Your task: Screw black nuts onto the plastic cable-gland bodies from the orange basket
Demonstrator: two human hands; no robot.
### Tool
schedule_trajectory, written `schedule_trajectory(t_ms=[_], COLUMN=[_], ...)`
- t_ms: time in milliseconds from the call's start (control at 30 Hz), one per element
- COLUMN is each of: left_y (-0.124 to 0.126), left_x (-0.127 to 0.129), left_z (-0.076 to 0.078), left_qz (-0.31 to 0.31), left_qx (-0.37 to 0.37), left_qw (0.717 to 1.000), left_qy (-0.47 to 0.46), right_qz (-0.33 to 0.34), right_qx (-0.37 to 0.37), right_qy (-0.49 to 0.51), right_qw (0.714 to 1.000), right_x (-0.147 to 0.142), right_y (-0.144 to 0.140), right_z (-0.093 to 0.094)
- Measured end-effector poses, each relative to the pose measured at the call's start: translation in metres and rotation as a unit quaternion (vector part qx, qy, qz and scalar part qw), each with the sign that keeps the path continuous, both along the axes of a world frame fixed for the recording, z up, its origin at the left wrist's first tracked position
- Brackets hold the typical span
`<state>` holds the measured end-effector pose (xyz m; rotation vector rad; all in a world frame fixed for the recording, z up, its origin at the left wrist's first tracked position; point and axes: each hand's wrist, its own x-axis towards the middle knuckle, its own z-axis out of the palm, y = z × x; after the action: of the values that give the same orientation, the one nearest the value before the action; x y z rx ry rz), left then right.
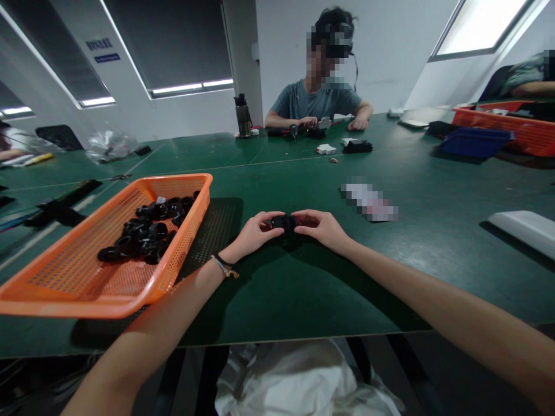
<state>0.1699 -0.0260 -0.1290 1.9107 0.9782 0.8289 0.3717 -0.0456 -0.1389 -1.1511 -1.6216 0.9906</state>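
The green table (277, 312) takes up most of what I can see from here, with a co-worker (318, 101) in a grey-blue shirt seated at its far side. An orange perforated basket (186, 234) sits at the worker's left, its long side slanting away from the near edge and its right wall just beside the left forearm, so the left hand is clearly the nearer one to it. Inside, a loose heap of glossy black pieces (141, 230) gathers toward the far half and along the right wall. Well off to the far right stands a red-orange crate (520, 133) with dark and white things in it, and next to it a blue bin (474, 143) whose contents I can't make out. Straight ahead of the worker, the left hand (255, 234) and right hand (323, 228) face each other, apart but bridged by one small black part (284, 223). Its long axis seems to run sideways, from one set of fingertips to the other; the left thumb and fingers pinch one end, the right ones the opposite end, so neither hand is nearer. Whether it touches the tabletop I can't tell.
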Motion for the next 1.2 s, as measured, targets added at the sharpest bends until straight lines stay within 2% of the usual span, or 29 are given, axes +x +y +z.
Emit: schedule_trajectory(t_ms=[567,833,1200], left_y=[-0.0001,-0.0008,-0.0003], left_x=[-0.0003,0.0004,0.0005], left_z=[0.0008,0.002,0.0003], left_qz=[-0.001,0.001,0.001], left_qx=[-0.009,-0.022,-0.01], left_qw=[1.0,1.0,1.0], left_qy=[-0.006,-0.02,-0.012], right_qz=[0.008,-0.001,0.006], right_qx=[-0.009,0.005,0.002], right_qy=[0.002,-0.031,0.005], right_qw=[1.0,0.999,1.0], right_x=[-0.0006,0.0015,0.0001], right_y=[-0.001,0.0001,0.0019], right_z=[0.0008,0.0019,-0.0018])
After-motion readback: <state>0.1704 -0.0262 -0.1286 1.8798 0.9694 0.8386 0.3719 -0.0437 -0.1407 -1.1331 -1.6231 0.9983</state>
